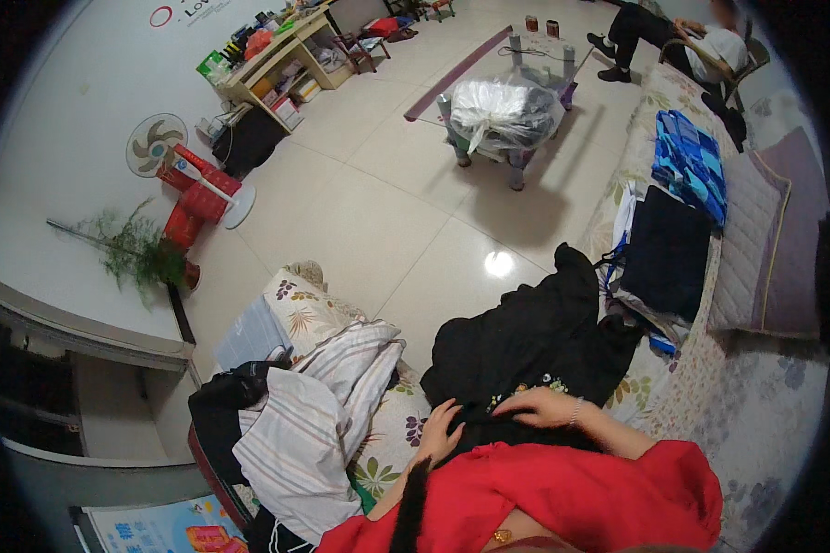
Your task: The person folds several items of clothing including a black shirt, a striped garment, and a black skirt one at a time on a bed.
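A black garment (526,336) with small embroidered flowers is spread in front of me, from my lap out over the edge of the patterned seat. My left hand (440,434) rests at its near left edge, fingers slightly apart on the cloth. Lying over the near part beside the embroidery is my right hand (542,407), its fingers stretched out toward the left. Neither hand visibly grips the fabric. A white striped garment (318,405) lies heaped to my left, next to a black garment (221,410).
Folded dark clothes (666,253) and a blue patterned garment (690,166) lie on the sofa at right, beside a purple-grey cushion (756,240). A plastic-covered low table (503,111) stands ahead on the tiled floor. A fan (157,146) and a plant (138,249) are left. Another person (710,46) sits at far right.
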